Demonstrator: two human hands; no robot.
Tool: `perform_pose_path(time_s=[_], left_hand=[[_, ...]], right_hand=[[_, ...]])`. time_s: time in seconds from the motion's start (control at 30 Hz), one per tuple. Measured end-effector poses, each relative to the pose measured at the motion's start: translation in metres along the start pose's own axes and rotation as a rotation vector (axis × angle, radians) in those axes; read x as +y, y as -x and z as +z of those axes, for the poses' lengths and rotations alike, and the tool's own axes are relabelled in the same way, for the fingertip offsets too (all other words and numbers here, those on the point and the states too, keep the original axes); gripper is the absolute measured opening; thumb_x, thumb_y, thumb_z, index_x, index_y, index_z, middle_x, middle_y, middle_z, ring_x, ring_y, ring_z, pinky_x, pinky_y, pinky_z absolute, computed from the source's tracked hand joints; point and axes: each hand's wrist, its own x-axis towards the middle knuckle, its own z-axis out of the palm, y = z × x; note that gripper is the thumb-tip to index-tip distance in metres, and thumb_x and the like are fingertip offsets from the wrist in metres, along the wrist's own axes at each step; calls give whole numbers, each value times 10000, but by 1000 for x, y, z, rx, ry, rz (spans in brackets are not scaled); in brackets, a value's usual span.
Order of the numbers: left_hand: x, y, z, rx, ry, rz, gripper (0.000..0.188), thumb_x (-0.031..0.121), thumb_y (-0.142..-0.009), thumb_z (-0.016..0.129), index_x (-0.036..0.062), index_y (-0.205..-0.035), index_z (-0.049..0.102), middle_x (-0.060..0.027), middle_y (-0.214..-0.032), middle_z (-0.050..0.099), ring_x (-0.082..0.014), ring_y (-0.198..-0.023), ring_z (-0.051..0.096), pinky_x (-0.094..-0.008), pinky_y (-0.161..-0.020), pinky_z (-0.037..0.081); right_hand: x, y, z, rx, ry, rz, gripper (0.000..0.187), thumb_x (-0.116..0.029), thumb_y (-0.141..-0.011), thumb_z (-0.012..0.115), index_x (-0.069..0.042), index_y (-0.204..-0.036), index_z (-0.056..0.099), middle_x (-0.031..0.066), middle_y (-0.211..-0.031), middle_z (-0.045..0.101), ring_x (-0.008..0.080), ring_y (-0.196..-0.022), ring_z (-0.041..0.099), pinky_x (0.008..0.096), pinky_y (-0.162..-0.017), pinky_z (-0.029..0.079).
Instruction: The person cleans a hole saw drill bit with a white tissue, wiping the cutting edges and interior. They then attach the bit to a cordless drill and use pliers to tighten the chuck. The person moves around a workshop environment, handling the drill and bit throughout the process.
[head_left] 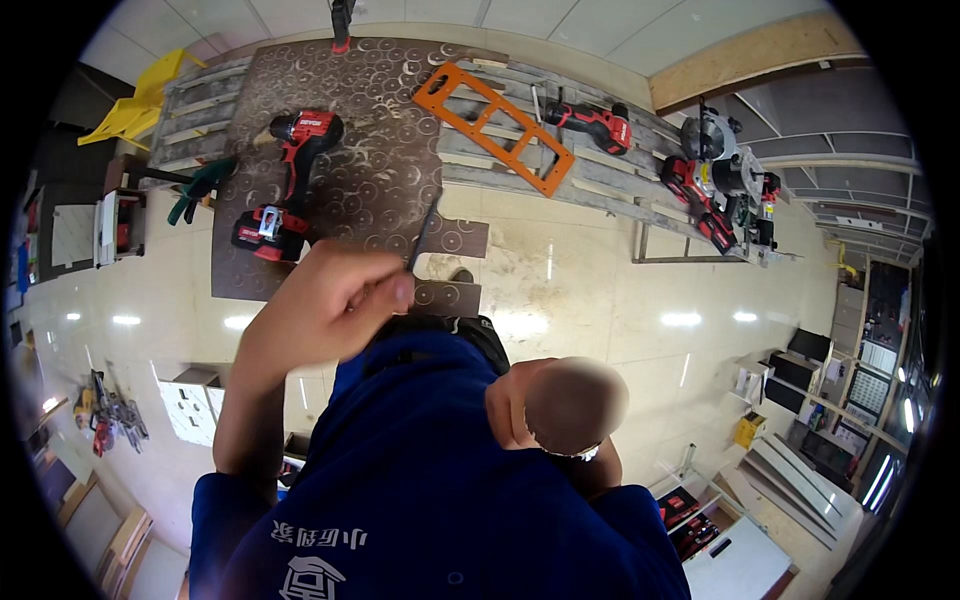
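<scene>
My right hand (508,408) grips a round brown disc (572,408), raised close to the camera and blurred. Pale, chipped material shows along the disc's lower edge. My left hand (335,300) is closed, fingers curled in with the thumb against them, over the near edge of a brown board (385,150). A thin dark strip (425,230) runs up from beside its fingertips; whether they hold it I cannot make out. Printed ring shapes and sawdust cover the board, and its right edge is notched. A red-and-black cordless drill (295,175) lies on it, just beyond my left hand.
An orange frame-shaped template (500,128) lies across the slatted bench (625,185). Farther right are another red cordless tool (598,125) and several power tools (715,175). A black clamp (341,25) and a green clamp (203,188) sit at the board's edges. A yellow chair (145,100) stands far left.
</scene>
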Motion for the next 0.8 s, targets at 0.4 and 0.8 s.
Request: perform_pose_path(time_s=[0.4, 0.8], left_hand=[[-169, -3, 97, 8, 284, -337, 252, 134, -1021, 462, -34, -933, 627, -92, -740, 642, -138, -671, 614, -302, -640, 500], [2, 12, 67, -219, 354, 89, 329, 157, -994, 477, 31, -690, 489, -55, -605, 548, -154, -494, 483, -307, -480, 369]], right_hand=[[-45, -36, 27, 180, 983, -23, 437, -326, -912, 554, 76, -1078, 589, 184, -924, 606, 229, -747, 588, 332, -633, 448], [-9, -67, 29, 215, 446, -171, 452, -448, -938, 526, -49, -728, 493, 119, -544, 499, 221, -396, 436, 338, -374, 326]])
